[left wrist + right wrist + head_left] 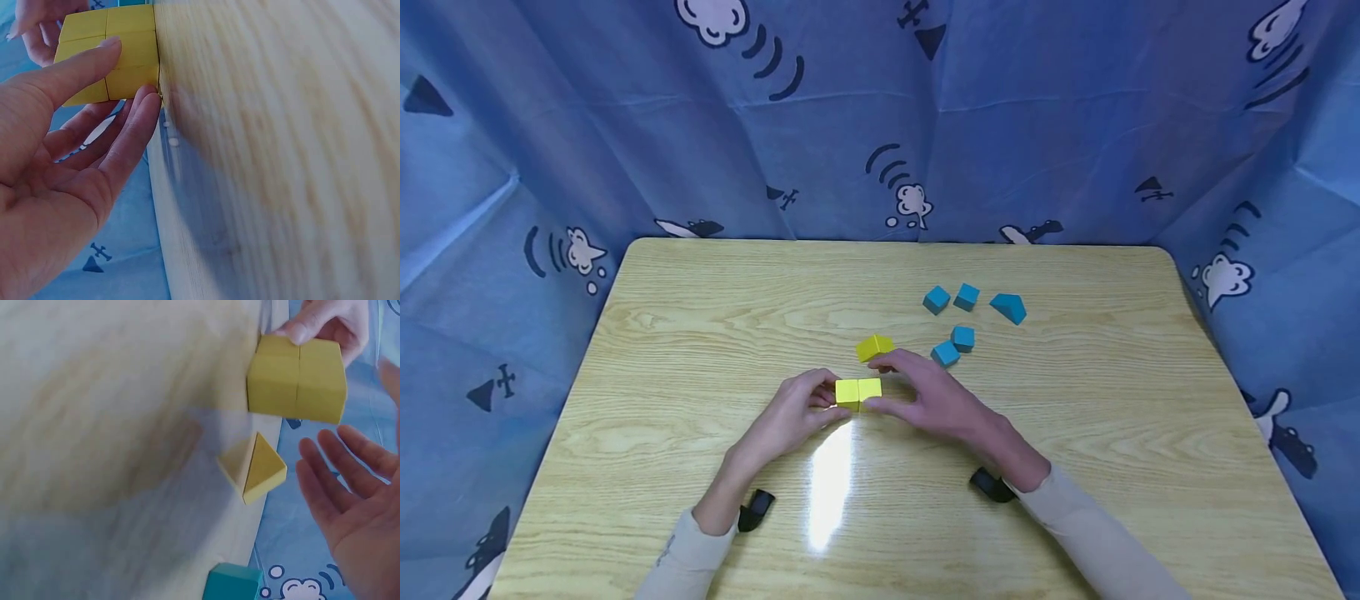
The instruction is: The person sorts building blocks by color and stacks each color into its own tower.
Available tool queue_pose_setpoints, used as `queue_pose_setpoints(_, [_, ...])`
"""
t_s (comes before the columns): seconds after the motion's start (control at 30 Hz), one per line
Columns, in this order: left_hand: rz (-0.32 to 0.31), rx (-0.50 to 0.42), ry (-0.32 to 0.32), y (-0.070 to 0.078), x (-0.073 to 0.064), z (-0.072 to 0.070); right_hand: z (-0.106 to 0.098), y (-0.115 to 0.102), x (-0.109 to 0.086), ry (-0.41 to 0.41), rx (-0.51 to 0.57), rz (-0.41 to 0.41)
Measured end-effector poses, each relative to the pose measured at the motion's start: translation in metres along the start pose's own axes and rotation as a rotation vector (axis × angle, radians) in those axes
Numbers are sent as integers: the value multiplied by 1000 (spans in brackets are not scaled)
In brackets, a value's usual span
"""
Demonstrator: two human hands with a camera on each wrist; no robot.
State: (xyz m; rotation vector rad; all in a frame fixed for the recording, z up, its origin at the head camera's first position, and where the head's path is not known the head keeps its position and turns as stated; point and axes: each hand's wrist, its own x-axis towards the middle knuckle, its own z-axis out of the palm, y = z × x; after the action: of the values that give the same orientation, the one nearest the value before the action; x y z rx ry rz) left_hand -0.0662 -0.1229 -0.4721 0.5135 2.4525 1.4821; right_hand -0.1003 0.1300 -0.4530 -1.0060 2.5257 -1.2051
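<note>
Four yellow cubes (pixel 858 390) stand two wide and two high, roughly midway between the left and right edges of the table (pixel 715 325). Left hand (pixel 790 417): thumb and fingers pinch the stack's left end. Right hand (pixel 938 400): fingers parted, beside the right end; thumb contact cannot be determined. One yellow wedge (pixel 872 347) lies beyond the stack, toward the far edge. Five blue blocks (pixel 962 338) lie to its right.

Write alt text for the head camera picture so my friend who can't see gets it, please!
A person's left hand grips a small cluster of yellow blocks at a wooden table, the right hand open close beside it. Just beyond is a yellow wedge; five blue blocks lie farther right, and a patterned blue cloth hangs behind.
</note>
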Motion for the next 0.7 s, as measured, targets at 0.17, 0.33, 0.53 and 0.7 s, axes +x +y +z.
queue_pose_setpoints(0.17, [-16, -8, 0, 0, 0, 0, -8, 3, 6, 72, 41, 17])
queue_pose_setpoints(0.33, [-24, -6, 2, 1, 1, 0, -11, 9, 12, 123, 3, 52])
queue_pose_setpoints(0.53, [-38, -9, 0, 1, 1, 0, -12, 15, 20, 168, -37, 82])
queue_pose_setpoints(0.7, [-47, -19, -2, 1, 0, 0, -11, 21, 27, 168, -51, 76])
